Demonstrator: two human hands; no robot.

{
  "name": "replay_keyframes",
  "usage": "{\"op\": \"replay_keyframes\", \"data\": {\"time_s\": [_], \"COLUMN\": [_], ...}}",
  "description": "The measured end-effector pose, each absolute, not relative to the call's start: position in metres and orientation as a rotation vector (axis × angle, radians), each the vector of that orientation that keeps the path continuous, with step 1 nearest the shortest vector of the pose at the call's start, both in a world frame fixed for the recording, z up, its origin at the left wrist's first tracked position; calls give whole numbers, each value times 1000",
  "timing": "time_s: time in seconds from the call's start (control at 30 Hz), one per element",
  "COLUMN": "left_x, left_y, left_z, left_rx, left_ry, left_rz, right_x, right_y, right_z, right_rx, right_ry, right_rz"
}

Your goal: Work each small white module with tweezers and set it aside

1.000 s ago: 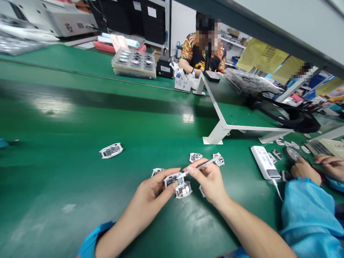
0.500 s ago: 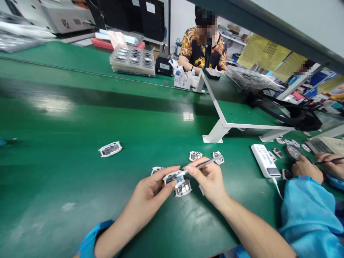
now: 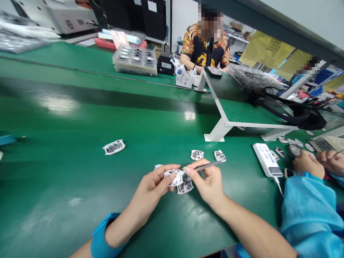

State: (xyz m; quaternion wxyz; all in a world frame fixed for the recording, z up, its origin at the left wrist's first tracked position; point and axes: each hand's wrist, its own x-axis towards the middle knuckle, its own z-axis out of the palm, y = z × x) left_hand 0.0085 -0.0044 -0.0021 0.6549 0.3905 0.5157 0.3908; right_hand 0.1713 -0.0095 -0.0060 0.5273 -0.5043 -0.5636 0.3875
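The left hand point(image 3: 150, 185) pinches a rounded white casing point(image 3: 177, 179), the right hand point(image 3: 211, 184) a slim grey tool point(image 3: 211, 165), fingers bent.

Glossy green surface point(image 3: 67, 172) with bright light reflections point(image 3: 60, 104); white-framed bench riser point(image 3: 236, 113) at right; beyond, white wall point(image 3: 185, 16) beside black panels point(image 3: 120, 18), stocked storage shelves point(image 3: 238, 34), yellow sheets point(image 3: 264, 50); overhead, sloping grey beam point(image 3: 282, 30).

– State the finish of the table point(image 3: 67, 179).
– Smooth and glossy; it reflects light.
– The held casing point(image 3: 177, 180) and the slim tool point(image 3: 208, 166)?
– White, plastic-looking casing; grey, metal-looking tool.
– The stacked trays point(image 3: 135, 61) and the co-worker's sleeve point(image 3: 307, 208)?
– Trays: clear, shiny plastic. Sleeve: creased blue cloth.
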Motion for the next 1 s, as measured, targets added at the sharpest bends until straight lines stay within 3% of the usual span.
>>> {"op": "replay_keyframes", "data": {"time_s": [0.37,0.83,1.0], "left_x": [9,9,7], "left_y": [-4,-7,-6], "left_z": [-6,-1,-4], "left_rx": [929,769,799], "left_ry": [1208,1070,1048], "left_rz": [918,870,871], "right_x": [175,174,175], "right_y": [-7,-2,0], "right_z": [-6,-9,-8], "right_rx": [-1086,-1144,-1174], "right_ry": [-1427,-1248,-1190], "right_rz": [796,1231,1198]}}
